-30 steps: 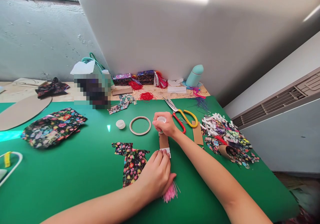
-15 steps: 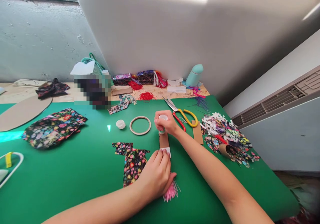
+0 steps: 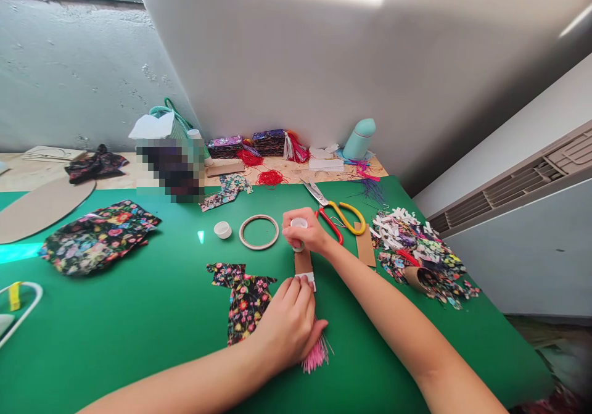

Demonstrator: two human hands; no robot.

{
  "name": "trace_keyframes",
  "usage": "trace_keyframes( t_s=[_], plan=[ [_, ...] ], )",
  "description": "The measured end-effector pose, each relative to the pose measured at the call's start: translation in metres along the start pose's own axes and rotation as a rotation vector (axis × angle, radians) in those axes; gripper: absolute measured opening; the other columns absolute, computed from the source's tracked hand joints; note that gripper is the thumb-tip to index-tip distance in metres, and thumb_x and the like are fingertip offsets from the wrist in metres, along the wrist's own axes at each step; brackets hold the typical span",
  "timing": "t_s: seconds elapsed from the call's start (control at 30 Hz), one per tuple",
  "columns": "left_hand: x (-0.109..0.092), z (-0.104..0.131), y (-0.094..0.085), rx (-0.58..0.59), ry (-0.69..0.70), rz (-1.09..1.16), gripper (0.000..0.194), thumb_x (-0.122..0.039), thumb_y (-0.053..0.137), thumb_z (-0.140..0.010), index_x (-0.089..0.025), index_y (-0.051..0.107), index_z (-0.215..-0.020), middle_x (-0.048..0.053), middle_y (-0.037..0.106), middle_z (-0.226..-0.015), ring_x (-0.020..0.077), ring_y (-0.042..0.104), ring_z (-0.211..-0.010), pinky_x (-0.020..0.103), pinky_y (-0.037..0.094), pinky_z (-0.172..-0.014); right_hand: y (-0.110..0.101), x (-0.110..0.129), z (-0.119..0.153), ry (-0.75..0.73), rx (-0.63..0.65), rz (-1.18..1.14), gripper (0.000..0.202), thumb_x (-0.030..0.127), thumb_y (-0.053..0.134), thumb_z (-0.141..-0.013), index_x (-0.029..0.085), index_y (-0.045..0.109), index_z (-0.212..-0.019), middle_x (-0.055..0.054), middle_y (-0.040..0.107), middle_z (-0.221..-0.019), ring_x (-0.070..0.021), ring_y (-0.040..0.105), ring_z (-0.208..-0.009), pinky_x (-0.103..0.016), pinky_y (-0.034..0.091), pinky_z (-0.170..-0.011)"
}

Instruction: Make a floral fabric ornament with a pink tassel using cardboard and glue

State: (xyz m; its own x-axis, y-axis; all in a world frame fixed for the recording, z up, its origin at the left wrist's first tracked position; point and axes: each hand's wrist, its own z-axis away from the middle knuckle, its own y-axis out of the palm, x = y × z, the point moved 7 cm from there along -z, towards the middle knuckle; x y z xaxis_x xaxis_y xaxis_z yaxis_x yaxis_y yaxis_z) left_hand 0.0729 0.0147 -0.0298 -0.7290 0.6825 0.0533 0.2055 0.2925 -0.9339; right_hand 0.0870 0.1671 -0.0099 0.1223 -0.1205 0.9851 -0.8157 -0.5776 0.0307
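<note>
My right hand point(image 3: 312, 232) is closed round a white glue stick point(image 3: 299, 223), held upright on the far end of a narrow brown cardboard strip point(image 3: 303, 262). Over the strip's near end lies my left hand point(image 3: 290, 318), fingers together and pressing it down. A white band point(image 3: 304, 277) crosses the strip at those fingertips. Pink tassel threads point(image 3: 316, 356) spread out from under the left hand. Just left of it is a cut piece of black floral fabric point(image 3: 247, 303), partly covered by the hand. A small white cap point(image 3: 222, 230) sits further left.
A roll of tape point(image 3: 242, 232) lies left of the glue stick. Scissors point(image 3: 333, 207) with red and yellow handles rest to the right, near a cardboard piece point(image 3: 365, 247) and a heap of scraps point(image 3: 416, 244). A turquoise bottle point(image 3: 361, 139) stands against the wall.
My right hand has shifted slightly left and nearer along the strip with the glue stick. The left hand keeps its place.
</note>
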Motion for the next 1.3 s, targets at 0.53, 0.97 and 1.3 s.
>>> trace_keyframes(
  t_s=[0.53,0.97,1.3],
  plan=[
    [0.000,0.001,0.001,-0.014,0.007,-0.008,0.046,-0.038,0.051,-0.084,0.000,0.065,-0.105,0.021,0.064,-0.104,0.0326,0.056,-0.096,0.041,0.039,-0.088,-0.007,0.002,0.004,-0.014,-0.002,-0.033,0.020,0.025,0.060,-0.064,0.018,0.047,-0.050,0.008,0.042,-0.038,-0.0055,0.033,-0.034,-0.019,0.027,-0.035],
    [0.000,0.001,0.002,0.021,0.005,0.014,0.044,-0.037,0.047,-0.087,0.000,0.063,-0.106,0.022,0.063,-0.104,0.0314,0.056,-0.096,0.042,0.040,-0.087,-0.005,-0.003,0.009,0.045,0.051,-0.076,0.022,0.026,0.058,-0.067,0.019,0.044,-0.052,0.009,0.042,-0.037,-0.0059,0.032,-0.032,-0.020,0.029,-0.034],
    [0.001,0.001,0.003,0.008,0.009,0.022,0.044,-0.037,0.049,-0.086,0.000,0.064,-0.105,0.022,0.064,-0.103,0.0320,0.057,-0.096,0.042,0.040,-0.087,-0.005,0.000,0.011,0.025,0.022,-0.015,0.020,0.027,0.057,-0.066,0.019,0.044,-0.052,0.008,0.041,-0.038,-0.0063,0.032,-0.034,-0.020,0.028,-0.036]
  ],
)
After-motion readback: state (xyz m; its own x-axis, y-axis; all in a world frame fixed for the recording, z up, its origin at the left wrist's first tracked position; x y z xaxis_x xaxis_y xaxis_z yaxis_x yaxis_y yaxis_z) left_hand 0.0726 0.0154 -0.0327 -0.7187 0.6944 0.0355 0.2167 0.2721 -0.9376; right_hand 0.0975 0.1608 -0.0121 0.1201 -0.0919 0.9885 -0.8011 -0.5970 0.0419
